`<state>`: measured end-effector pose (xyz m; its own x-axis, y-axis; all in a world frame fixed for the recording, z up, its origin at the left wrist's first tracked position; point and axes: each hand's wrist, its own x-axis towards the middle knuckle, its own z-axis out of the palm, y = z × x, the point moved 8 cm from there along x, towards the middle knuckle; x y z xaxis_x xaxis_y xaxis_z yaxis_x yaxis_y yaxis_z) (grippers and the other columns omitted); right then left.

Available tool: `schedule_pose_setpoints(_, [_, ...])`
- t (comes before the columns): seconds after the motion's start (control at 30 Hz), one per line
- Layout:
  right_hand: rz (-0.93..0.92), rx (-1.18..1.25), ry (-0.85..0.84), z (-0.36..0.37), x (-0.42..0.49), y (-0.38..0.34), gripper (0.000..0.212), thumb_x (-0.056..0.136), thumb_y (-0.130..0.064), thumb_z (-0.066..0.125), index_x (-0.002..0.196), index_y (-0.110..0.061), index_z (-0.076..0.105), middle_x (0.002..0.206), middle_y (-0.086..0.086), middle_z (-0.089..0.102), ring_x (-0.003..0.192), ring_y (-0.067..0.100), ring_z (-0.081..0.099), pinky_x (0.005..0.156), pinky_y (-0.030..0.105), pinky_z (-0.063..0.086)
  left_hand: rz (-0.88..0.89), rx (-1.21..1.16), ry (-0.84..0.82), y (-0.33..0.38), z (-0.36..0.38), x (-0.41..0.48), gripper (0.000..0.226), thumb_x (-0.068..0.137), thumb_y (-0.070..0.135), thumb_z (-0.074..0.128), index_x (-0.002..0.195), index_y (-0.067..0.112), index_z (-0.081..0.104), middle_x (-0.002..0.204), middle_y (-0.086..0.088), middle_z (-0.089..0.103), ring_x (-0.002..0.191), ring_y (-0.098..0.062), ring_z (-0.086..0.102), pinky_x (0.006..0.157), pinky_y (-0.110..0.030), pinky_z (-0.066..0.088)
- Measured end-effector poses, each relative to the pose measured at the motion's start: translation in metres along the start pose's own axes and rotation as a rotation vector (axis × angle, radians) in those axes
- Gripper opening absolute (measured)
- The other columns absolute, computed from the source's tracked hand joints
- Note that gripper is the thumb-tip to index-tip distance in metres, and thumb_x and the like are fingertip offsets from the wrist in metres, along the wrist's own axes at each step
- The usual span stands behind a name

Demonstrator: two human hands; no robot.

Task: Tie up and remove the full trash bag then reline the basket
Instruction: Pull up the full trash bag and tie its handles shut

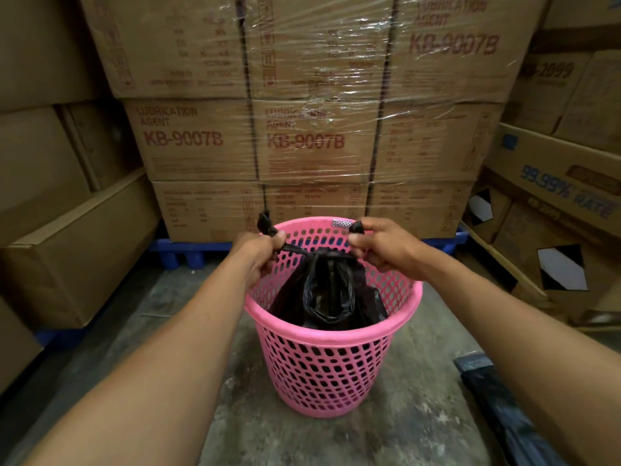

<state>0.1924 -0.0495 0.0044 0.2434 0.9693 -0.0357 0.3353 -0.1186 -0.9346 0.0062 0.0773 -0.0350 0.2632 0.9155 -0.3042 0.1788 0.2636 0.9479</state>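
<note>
A glossy, crumpled black trash bag [327, 294] sits inside the pink perforated basket [332, 358] on the concrete floor [248, 428]. The left hand [260, 252] and right hand [379, 245] each clench 1 twisted bag end, stretched taut between them over a knot.

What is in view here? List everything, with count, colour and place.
basket: one, pink, on the floor at centre
bag: one, black, inside the basket, top pulled taut
floor: one, grey concrete, underfoot
boxes: many, brown, shrink-wrapped stack behind the basket, more at both sides
pallet: one, blue, under the stack
plastic: one dark piece, on the floor at right
hands: two, left hand and right hand, each gripping a bag end above the basket
</note>
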Motion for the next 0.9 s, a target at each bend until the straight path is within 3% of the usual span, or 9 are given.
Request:
schedule_pose_setpoints(0.1, [-0.002,-0.352,0.053,-0.003,-0.003,0.008,0.024,0.096,-0.009,0.053,0.075,-0.021,0.055,0.064,-0.004,0.053,0.047,0.008,0.046,0.043,0.018,0.033,-0.083,-0.259,-0.056,-0.007,0.0,0.001,0.02,0.094,0.013,0.06,0.075,0.007,0.057,0.041,0.001,0.054,0.03,-0.002,0.046,0.028,-0.01,0.034])
schedule_pose_setpoints(0.23, [-0.08,-0.631,-0.038,0.012,0.007,0.007,0.003,0.093,-0.022,0.061,0.094,-0.021,0.058,0.083,-0.011,0.061,0.084,0.014,0.06,0.076,0.026,0.043,-0.129,-0.585,-0.356,0.009,0.028,-0.013,0.03,0.103,0.023,0.04,0.077,0.012,0.052,0.052,0.001,0.058,0.032,0.0,0.045,0.028,-0.009,0.033])
schedule_pose_setpoints(0.3, [-0.097,-0.747,-0.043,0.014,0.011,0.009,0.004,0.094,-0.02,0.06,0.093,-0.02,0.056,0.079,-0.013,0.057,0.081,0.017,0.055,0.072,0.025,0.037,-0.015,-0.32,-0.413,0.011,0.032,-0.014,0.03,0.103,0.03,0.038,0.08,0.017,0.053,0.055,0.006,0.046,0.034,-0.002,0.037,0.03,-0.013,0.026])
schedule_pose_setpoints(0.33, [-0.106,-0.784,-0.035,0.014,0.012,0.01,0.001,0.095,-0.019,0.059,0.095,-0.019,0.059,0.081,-0.011,0.059,0.082,0.018,0.054,0.072,0.024,0.035,0.117,-0.02,-0.4,0.01,0.032,-0.013,0.028,0.102,0.031,0.04,0.082,0.019,0.056,0.056,0.007,0.044,0.039,-0.005,0.038,0.035,-0.016,0.026])
schedule_pose_setpoints(0.4, [-0.104,-0.848,0.0,0.012,0.016,0.015,0.01,0.094,-0.019,0.059,0.102,-0.014,0.062,0.093,0.0,0.065,0.084,0.018,0.053,0.073,0.025,0.034,0.446,0.677,-0.342,0.01,0.038,-0.012,0.021,0.097,0.035,0.05,0.089,0.023,0.066,0.067,0.008,0.057,0.06,-0.012,0.052,0.051,-0.024,0.039])
schedule_pose_setpoints(0.47, [-0.097,-0.862,0.024,0.011,0.02,0.02,0.014,0.093,-0.02,0.06,0.106,-0.014,0.059,0.102,0.004,0.066,0.087,0.019,0.054,0.075,0.027,0.036,0.661,1.075,-0.3,0.009,0.046,-0.012,0.019,0.09,0.038,0.06,0.096,0.024,0.072,0.085,0.004,0.07,0.083,-0.017,0.063,0.071,-0.029,0.047])
schedule_pose_setpoints(0.57, [-0.072,-0.83,0.031,0.009,0.023,0.026,0.017,0.091,-0.022,0.062,0.105,-0.019,0.053,0.105,0.001,0.064,0.094,0.022,0.057,0.08,0.031,0.042,0.774,1.294,-0.138,0.021,0.038,-0.008,0.022,0.085,0.037,0.063,0.098,0.022,0.074,0.097,-0.003,0.072,0.094,-0.026,0.065,0.072,-0.03,0.047])
schedule_pose_setpoints(0.73, [-0.004,-1.106,0.069,0.006,0.021,0.033,0.013,0.088,-0.029,0.059,0.096,-0.021,0.053,0.109,0.009,0.068,0.098,0.031,0.061,0.078,0.035,0.045,0.599,1.492,0.134,0.02,0.025,0.005,0.034,0.085,0.041,0.064,0.113,0.022,0.067,0.113,-0.006,0.068,0.104,-0.029,0.064,0.081,-0.038,0.05])
schedule_pose_setpoints(0.9, [0.144,-1.268,0.055,0.007,0.022,0.043,0.031,0.085,-0.028,0.06,0.113,-0.017,0.06,0.113,0.01,0.067,0.1,0.031,0.063,0.085,0.04,0.051,0.477,1.597,0.157,0.009,0.032,0.014,0.026,0.09,0.023,0.054,0.116,0.022,0.059,0.116,-0.004,0.065,0.111,-0.028,0.058,0.1,-0.044,0.034])
